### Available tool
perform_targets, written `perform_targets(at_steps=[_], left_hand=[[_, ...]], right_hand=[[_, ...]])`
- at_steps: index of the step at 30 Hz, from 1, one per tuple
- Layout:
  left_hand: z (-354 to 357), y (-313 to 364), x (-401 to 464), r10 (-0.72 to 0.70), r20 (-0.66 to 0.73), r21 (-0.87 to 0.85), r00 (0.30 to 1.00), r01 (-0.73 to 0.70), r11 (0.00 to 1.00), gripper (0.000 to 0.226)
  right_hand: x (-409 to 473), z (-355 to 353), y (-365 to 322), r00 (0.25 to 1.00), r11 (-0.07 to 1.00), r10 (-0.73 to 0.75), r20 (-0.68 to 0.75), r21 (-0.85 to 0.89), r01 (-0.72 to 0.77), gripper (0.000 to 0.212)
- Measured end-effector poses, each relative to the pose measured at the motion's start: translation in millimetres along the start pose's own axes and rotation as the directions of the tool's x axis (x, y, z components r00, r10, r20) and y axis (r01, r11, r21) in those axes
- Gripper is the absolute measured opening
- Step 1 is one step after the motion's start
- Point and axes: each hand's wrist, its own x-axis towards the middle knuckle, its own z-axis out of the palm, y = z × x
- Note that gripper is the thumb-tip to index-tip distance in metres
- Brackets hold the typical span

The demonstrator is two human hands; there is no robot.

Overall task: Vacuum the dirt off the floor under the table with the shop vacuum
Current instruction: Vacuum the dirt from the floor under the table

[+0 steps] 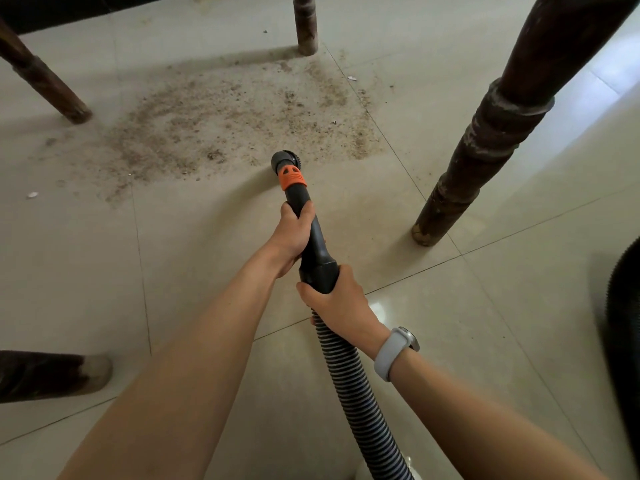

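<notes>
A wide patch of brown dirt lies on the pale tiled floor between the table legs. The black vacuum wand with an orange collar points at it, its round nozzle at the near right edge of the dirt. My left hand grips the wand's middle. My right hand grips the wand's wider rear end, where the ribbed grey hose starts and runs down out of view.
Dark wooden table legs stand around the dirt: one at right, one at the back, one at left, one at lower left. A black ribbed hose section curves along the right edge. Small white scraps lie on the tiles.
</notes>
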Motion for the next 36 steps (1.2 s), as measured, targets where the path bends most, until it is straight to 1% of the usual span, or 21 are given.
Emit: perform_targets(at_steps=[4,8,14,22,25,30,36], left_hand=[[11,0,2,0.006,0.027,0.025,1.000,-0.007,1.000,0.047],[24,2,6,0.001,0.066,0.063,0.998,-0.005,0.998,0.050],[51,4,10,-0.010,0.138,0.101,0.990,-0.004,0.995,0.048],[82,8,11,-0.021,0.246,0.175,0.969,-0.023,0.984,0.049],[85,8,12,-0.022,0.253,0.210,0.967,-0.032,0.977,0.052],[86,10,13,0.003,0.276,0.349,0.961,-0.103,0.932,0.046],[89,16,17,0.038,0.284,0.370,0.958,-0.147,0.917,0.046]], right_hand=[[-2,-8,2,0.999,1.000,-0.002,-0.034,-0.021,0.002,0.048],[-3,-17,5,0.998,1.000,0.012,-0.057,-0.005,-0.012,0.045],[0,-32,16,0.990,0.999,0.041,-0.133,0.003,-0.041,0.045],[0,-48,29,0.973,0.990,0.098,-0.209,0.117,-0.075,0.048],[0,-50,30,0.971,0.986,0.110,-0.214,0.149,-0.079,0.046],[0,-55,27,0.967,0.962,0.133,-0.216,0.264,-0.073,0.044],[12,-56,25,0.965,0.940,0.150,-0.215,0.335,-0.071,0.046]])
